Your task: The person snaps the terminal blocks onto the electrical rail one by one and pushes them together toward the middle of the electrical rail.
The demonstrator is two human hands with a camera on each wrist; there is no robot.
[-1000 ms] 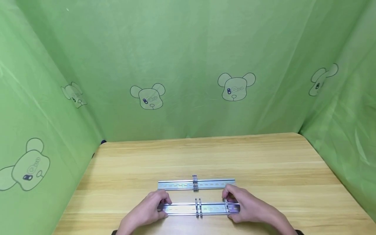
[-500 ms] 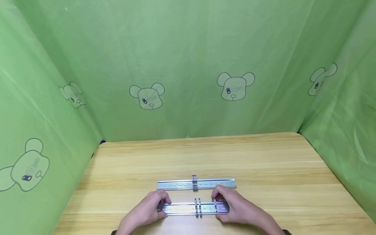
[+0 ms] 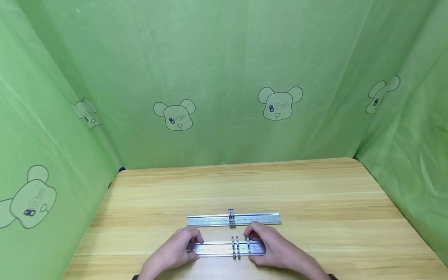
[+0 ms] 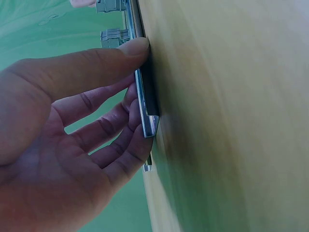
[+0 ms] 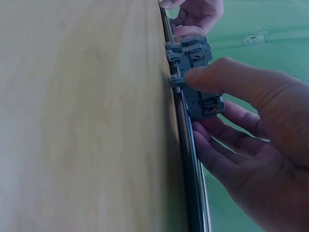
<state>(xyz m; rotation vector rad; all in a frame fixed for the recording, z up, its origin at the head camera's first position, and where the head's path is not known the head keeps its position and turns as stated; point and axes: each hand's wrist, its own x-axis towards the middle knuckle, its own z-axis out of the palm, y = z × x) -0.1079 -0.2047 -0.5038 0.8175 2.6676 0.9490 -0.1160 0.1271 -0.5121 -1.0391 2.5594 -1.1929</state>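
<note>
A silver slotted DIN rail [image 3: 215, 249] lies near the table's front, running left to right. My left hand [image 3: 178, 247] grips its left end, thumb on the near edge and fingers on the far one; the bare rail end [image 4: 150, 126] shows in the left wrist view. Two thin grey terminal blocks [image 3: 236, 248] stand across the rail around its middle, a narrow gap between them. Just right of them, my right hand [image 3: 274, 249] pinches a third terminal block [image 5: 205, 104] by its ends, seated on the rail. The palm hides the rail's right end.
Behind lies a second DIN rail [image 3: 210, 221], parallel to the first, with several grey terminal blocks [image 3: 231, 218] grouped at its middle. The wooden table [image 3: 315, 186] is enclosed by green cloth walls [image 3: 224, 77] at the back and both sides.
My right hand has moved left along the near rail, bringing its terminal block from near the right end close to the other two. The left hand has stayed in place.
</note>
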